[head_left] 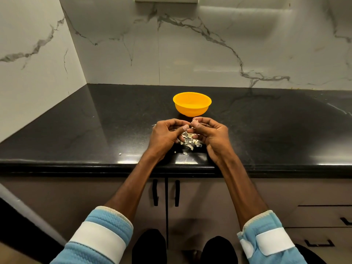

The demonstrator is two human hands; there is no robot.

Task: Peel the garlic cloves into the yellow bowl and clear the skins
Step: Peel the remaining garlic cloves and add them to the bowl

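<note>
Head view: the small pale garlic clove, which I judge light, slick and best pinched at its ends, sits between the curled fingertips of the left hand and right hand. Both are above the loose papery skins on the glossy black counter, just before the round yellow plastic bowl.

light: bright, overhead | glare: countertop front edge, wall | edges: wide-angle bowing | focus: sharp

This was a home kitchen. A polished black stone table met marble-veined wall tiles in a corner, above cabinet doors with black handles and drawers.
</note>
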